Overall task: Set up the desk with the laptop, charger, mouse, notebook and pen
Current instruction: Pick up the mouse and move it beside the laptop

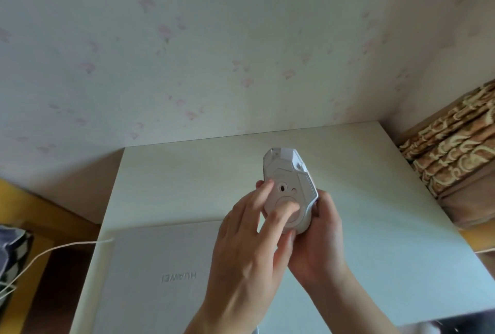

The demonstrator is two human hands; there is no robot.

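As hands [251,253] [321,240] hold one mouse [286,170], one laptop [160,266]

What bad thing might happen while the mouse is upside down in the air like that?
1. The white angular plastic mouse is held bottom-up above the pale desk. The right hand grips it while the left hand presses its underside. A hard push might make it slip and hit the closed silver laptop.
2. The thin white cable hangs off the desk's left edge, and a snag could tug the laptop.
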